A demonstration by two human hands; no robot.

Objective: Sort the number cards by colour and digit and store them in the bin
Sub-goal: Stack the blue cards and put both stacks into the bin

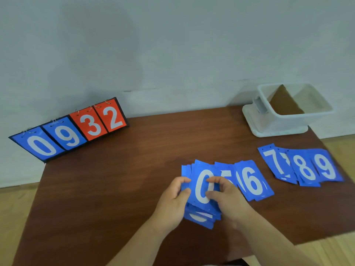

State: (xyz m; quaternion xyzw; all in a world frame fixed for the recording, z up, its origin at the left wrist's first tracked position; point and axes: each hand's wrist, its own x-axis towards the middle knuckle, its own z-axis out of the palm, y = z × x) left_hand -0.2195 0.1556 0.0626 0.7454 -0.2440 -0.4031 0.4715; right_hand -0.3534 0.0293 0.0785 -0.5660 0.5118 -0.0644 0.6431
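Forearms enter from 6 o'clock. Left hand (175, 196) grips the left edge of a stack of blue number cards (199, 217), fingers and thumb curled round it; right hand (224, 196) pinches the top blue 0 card (200, 169) from its right side, thumb and curled fingers on the white digit. Stack: 5 o'clock, toward the table's front, cards fanned and unsquared, lower corners jutting toward the front edge. Blue 5 card (225, 172): partly under the 0 card, just to its right. Blue 6 cards (253, 181): overlapping pair at 4 o'clock, touching the 5 card. Blue 7 cards (274, 162), blue 8 card (305, 167), blue 9 card (326, 166): overlapping row at 3 o'clock, a strip of wood between it and the 6 cards; the 9 card lies close to the right edge. White plastic bin (278, 120): far right corner, 1 o'clock, open, standing on what looks like its lid, well apart from both hands. Flip scoreboard (71, 129): 10 o'clock, at the far left edge by the wall, tilted back, reading blue 0, blue 9, red 3, red 2. Brown wooden table (115, 189): broad bare wood runs from scoreboard to cards.
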